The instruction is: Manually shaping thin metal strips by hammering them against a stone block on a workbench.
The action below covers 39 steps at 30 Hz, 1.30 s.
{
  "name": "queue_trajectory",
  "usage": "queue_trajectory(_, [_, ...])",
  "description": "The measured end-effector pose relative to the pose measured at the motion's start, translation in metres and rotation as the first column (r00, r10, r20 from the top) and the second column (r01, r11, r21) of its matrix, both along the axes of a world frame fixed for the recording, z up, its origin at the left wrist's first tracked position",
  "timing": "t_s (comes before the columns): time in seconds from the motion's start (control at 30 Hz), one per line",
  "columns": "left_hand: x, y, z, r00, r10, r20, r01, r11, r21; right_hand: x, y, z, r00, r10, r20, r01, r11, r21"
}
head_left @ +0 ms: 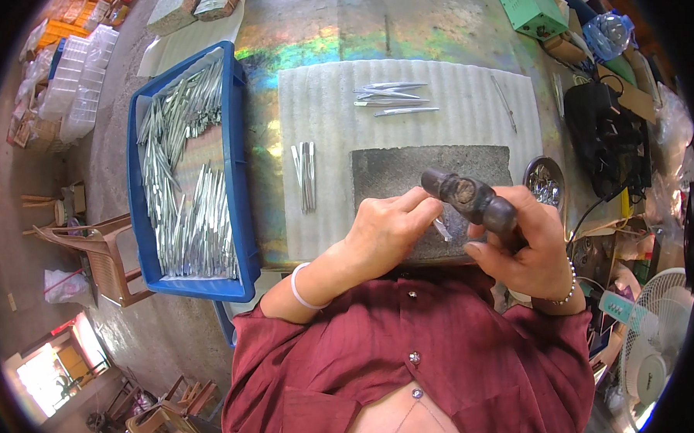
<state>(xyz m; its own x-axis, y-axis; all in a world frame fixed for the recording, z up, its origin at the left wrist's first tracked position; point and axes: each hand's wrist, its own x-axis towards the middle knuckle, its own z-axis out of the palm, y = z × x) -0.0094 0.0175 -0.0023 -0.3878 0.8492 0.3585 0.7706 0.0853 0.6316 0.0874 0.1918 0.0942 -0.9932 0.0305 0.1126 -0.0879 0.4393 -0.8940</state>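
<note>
- Grips a dark hammer in the right hand, fingers wrapped in around the mostly hidden handle, head above the dark stone block
- Pinches, by the look of it, a silver metal strip in the left hand, fingertips together, visible end over the block; cannot tell how firmly
- Could bruise or crush the left fingertips with a blow even slightly off line, given so little room between them and the hammer head
- Could bend or nick the metal strip through a tilted hammer face or uneven contact with the rough-looking stone
- Could lose the metal strip from a weak pinch and send it skidding onto the white foam sheet
- Could twist the hammer in the right hand through a loose hold on the handle
- Could shift the block on the soft foam with hard blows, and so scatter the bundle of strips to the left or the tapered pieces beyond
- Could knock the round dish of small metal bits by swinging the hammer too wide to the right
</note>
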Motion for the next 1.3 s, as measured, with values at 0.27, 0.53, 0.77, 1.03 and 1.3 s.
queue_trajectory(0.27, [-0.004, 0.004, 0.008, 0.997, -0.082, 0.005, 0.082, 0.996, -0.034, -0.016, -0.003, -0.010, 0.964, 0.250, -0.095, -0.236, 0.963, 0.133])
queue_trajectory(0.53, [-0.004, 0.010, 0.018, 0.989, -0.136, 0.052, 0.134, 0.990, 0.039, -0.018, -0.008, -0.017, 0.942, 0.246, -0.228, -0.186, 0.948, 0.257])
queue_trajectory(0.77, [-0.003, 0.007, 0.001, 0.978, -0.168, -0.121, 0.154, 0.982, -0.113, -0.010, 0.004, -0.010, 0.957, 0.271, -0.106, -0.251, 0.953, 0.167])
queue_trajectory(1.03, [-0.005, 0.011, 0.013, 0.990, -0.106, -0.088, 0.094, 0.987, -0.130, 0.037, 0.016, -0.008, 0.999, -0.037, -0.029, 0.032, 0.991, -0.129])
queue_trajectory(1.3, [-0.001, 0.013, 0.009, 1.000, -0.027, -0.007, 0.026, 0.996, -0.083, 0.051, 0.022, 0.007, 0.990, 0.119, -0.082, -0.112, 0.990, 0.081])
